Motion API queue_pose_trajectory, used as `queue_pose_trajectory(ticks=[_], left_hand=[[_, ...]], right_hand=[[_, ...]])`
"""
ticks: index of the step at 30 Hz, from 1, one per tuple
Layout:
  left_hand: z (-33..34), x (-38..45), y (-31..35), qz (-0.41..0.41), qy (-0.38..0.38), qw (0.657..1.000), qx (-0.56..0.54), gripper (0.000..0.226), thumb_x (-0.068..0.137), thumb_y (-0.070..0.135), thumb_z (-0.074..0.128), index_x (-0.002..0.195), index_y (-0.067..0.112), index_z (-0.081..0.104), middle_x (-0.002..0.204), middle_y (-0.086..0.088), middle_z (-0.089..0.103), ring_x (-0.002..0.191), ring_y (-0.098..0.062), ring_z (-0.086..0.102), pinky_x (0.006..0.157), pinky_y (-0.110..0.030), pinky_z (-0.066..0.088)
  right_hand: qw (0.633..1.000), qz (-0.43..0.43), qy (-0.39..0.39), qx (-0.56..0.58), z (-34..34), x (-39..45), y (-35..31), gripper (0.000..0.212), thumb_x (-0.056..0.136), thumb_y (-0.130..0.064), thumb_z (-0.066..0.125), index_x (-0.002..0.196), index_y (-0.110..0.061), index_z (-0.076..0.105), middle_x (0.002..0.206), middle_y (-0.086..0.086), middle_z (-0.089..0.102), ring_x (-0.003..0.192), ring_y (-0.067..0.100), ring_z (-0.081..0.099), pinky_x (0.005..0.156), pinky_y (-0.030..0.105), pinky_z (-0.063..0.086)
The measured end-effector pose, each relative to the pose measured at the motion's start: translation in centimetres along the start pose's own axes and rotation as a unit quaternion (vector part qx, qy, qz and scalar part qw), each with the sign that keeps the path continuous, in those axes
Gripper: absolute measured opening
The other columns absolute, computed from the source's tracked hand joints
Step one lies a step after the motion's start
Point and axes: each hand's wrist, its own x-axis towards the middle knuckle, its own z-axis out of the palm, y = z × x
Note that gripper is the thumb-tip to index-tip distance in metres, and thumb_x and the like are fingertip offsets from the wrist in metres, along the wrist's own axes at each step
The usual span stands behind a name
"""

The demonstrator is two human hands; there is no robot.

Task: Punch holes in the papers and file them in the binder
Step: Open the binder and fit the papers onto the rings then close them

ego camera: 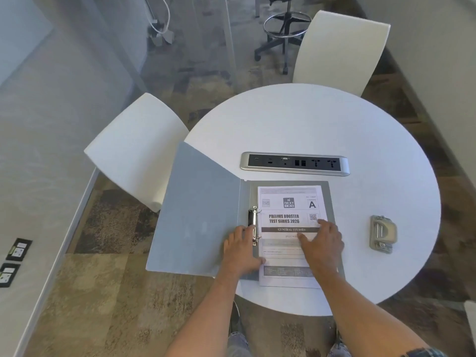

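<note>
While the binder [203, 215] lies open on the round table [322, 119], the papers [288, 220] sit on its right half, left edge at the ring mechanism [254, 225], near edge overhanging the cover; hole punch [383, 234] right of the binder, well apart; power strip [295, 163] just beyond it; two white chairs [139, 148] past the table; left hand [242, 251] flat beside the rings, grasping nothing; right hand [320, 243] spread flat on the papers, fingers loose.

round table [322, 119]: binder [198, 215], punch [383, 234]
</note>
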Motion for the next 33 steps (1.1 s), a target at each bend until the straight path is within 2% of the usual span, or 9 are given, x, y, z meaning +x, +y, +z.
queue_pose_trajectory(ticks=[4, 10, 16, 20, 26, 28, 31, 33], left_hand=[[0.9, -1.1, -0.1, 0.019, -0.011, 0.998, 0.059, 0.104, 0.076, 0.048, 0.079, 0.157, 0.028, 0.018, 0.161, -0.003, 0.021, 0.144, -0.028, 0.030, 0.118, -0.044, 0.026], [1.2, -1.6, 0.3, 0.015, -0.006, 0.996, 0.090, 0.102, 0.079, 0.044, 0.079, 0.159, 0.032, 0.016, 0.164, -0.005, 0.016, 0.144, -0.029, 0.030, 0.117, -0.045, 0.030], [1.6, -1.5, 0.0, 0.017, -0.004, 0.995, 0.100, 0.100, 0.080, 0.047, 0.078, 0.158, 0.036, 0.017, 0.164, -0.005, 0.015, 0.145, -0.029, 0.027, 0.118, -0.044, 0.028], [1.8, -1.3, -0.2, 0.020, 0.002, 0.995, 0.102, 0.100, 0.079, 0.047, 0.079, 0.158, 0.038, 0.019, 0.164, -0.004, 0.015, 0.145, -0.029, 0.028, 0.118, -0.043, 0.028], [1.9, -1.1, -0.5, 0.025, 0.008, 0.995, 0.099, 0.099, 0.077, 0.047, 0.080, 0.156, 0.039, 0.021, 0.163, -0.002, 0.017, 0.143, -0.029, 0.030, 0.117, -0.044, 0.032], [1.9, -1.1, -0.6, 0.027, 0.006, 0.995, 0.099, 0.100, 0.078, 0.046, 0.080, 0.156, 0.039, 0.020, 0.163, -0.002, 0.017, 0.143, -0.029, 0.030, 0.117, -0.043, 0.032], [1.9, -0.9, -0.6, 0.028, 0.007, 0.995, 0.091, 0.100, 0.077, 0.046, 0.080, 0.157, 0.039, 0.020, 0.163, -0.002, 0.016, 0.143, -0.028, 0.030, 0.117, -0.043, 0.031], [1.8, -0.9, -0.6, 0.026, -0.001, 0.997, 0.072, 0.099, 0.077, 0.044, 0.080, 0.157, 0.038, 0.021, 0.164, -0.002, 0.016, 0.144, -0.028, 0.029, 0.119, -0.043, 0.031]], right_hand=[[0.996, 0.038, -0.009, -0.081, -1.3, -0.5, 1.1, 0.072, 0.080, -0.048, 0.080, 0.129, -0.004, 0.052, 0.131, 0.016, 0.056, 0.121, 0.036, 0.052, 0.100, 0.046, 0.045], [0.990, 0.113, -0.031, -0.078, -2.4, -0.2, -0.2, 0.065, 0.079, -0.041, 0.077, 0.124, -0.002, 0.050, 0.124, 0.016, 0.060, 0.115, 0.036, 0.058, 0.097, 0.043, 0.048], [0.984, 0.168, -0.050, -0.023, -2.9, 0.7, -0.6, 0.063, 0.080, -0.042, 0.075, 0.122, -0.003, 0.051, 0.126, 0.015, 0.062, 0.119, 0.037, 0.058, 0.099, 0.043, 0.045], [0.970, 0.224, -0.086, 0.025, -2.8, 1.6, -0.1, 0.077, 0.075, -0.059, 0.076, 0.126, -0.007, 0.054, 0.124, 0.014, 0.067, 0.122, 0.037, 0.058, 0.102, 0.043, 0.047], [0.955, 0.219, -0.147, 0.136, -2.4, 2.7, 2.2, 0.075, 0.050, -0.071, 0.073, 0.101, -0.016, 0.071, 0.097, 0.004, 0.074, 0.104, 0.035, 0.065, 0.092, 0.047, 0.056], [0.954, 0.195, -0.146, 0.174, -2.4, 2.5, 2.8, 0.067, 0.051, -0.066, 0.075, 0.096, -0.017, 0.074, 0.091, 0.000, 0.077, 0.095, 0.031, 0.071, 0.089, 0.048, 0.058], [0.950, 0.144, -0.135, 0.240, -3.4, 1.8, 2.5, 0.030, 0.071, -0.039, 0.079, 0.092, -0.019, 0.077, 0.086, 0.000, 0.079, 0.084, 0.026, 0.075, 0.086, 0.049, 0.061], [0.946, 0.110, -0.128, 0.276, -4.0, 1.5, 2.5, 0.016, 0.081, -0.026, 0.079, 0.095, -0.021, 0.077, 0.089, -0.001, 0.080, 0.086, 0.024, 0.076, 0.086, 0.049, 0.061]])
